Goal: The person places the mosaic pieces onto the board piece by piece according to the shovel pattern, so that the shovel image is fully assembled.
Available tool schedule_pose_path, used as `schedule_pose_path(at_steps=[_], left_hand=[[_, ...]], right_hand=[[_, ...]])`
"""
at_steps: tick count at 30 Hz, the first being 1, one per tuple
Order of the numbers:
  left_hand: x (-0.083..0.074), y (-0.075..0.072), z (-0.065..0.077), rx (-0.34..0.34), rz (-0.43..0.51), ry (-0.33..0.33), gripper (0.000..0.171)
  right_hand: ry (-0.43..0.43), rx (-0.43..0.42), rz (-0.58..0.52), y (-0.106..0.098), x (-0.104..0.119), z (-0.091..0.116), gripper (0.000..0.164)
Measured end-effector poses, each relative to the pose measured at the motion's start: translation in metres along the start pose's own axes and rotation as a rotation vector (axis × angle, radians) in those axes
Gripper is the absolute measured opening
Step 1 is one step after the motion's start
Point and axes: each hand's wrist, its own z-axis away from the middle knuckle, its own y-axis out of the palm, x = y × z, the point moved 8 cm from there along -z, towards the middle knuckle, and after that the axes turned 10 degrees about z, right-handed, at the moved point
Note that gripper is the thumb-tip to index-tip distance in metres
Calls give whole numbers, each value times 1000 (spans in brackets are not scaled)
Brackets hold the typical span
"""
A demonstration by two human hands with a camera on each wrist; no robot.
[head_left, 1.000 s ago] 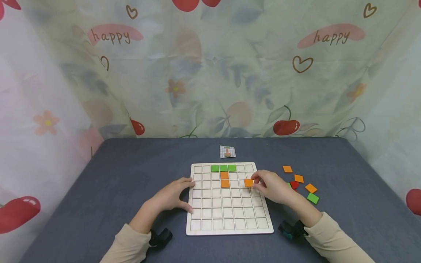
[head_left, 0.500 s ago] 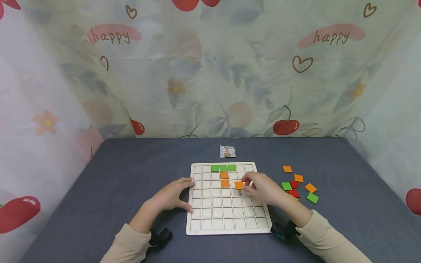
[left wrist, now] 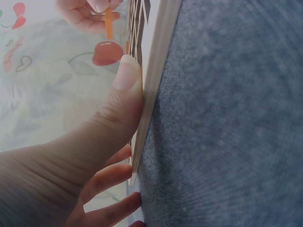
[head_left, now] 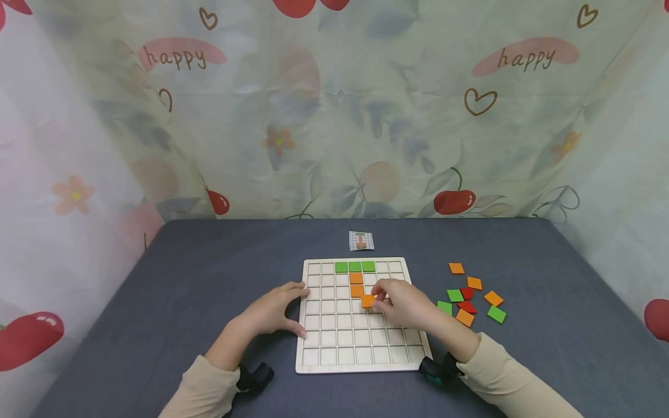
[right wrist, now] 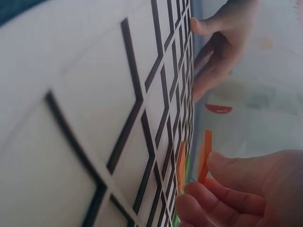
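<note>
A white grid board [head_left: 334,353] lies on the table, with several green tiles [head_left: 355,267] in its far row and two orange tiles [head_left: 356,284] in a column below the middle one. The right hand [head_left: 402,303] pinches an orange square tile [head_left: 367,301] between thumb and fingers, just above the board near the lower orange tile. In the right wrist view the held tile [right wrist: 206,153] stands apart from the grid. The left hand [head_left: 274,310] rests along the board's left edge, its thumb [left wrist: 128,78] touching the rim and its fingers spread.
Right of the board lie loose tiles: orange [head_left: 457,268], green [head_left: 497,314] and red [head_left: 467,306], some overlapping. A small printed card [head_left: 361,241] with a grid pattern lies beyond the board. A patterned cloth [head_left: 340,116] hangs behind the dark table [head_left: 235,249].
The right hand has carried the orange tile leftward and slightly nearer, from the board's right side toward the orange column. More loose tiles have come into view behind it. The left hand has stayed still.
</note>
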Motion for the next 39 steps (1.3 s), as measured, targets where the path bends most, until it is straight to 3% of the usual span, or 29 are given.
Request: schedule_pose_path(at_steps=[12,39], left_hand=[[0,0,0,1,2,-8,89],[-1,0,1,4,10,-18,88]], right_hand=[[27,-8,75,8,10,-6,13],[43,-7,134,14,15,-11,15]])
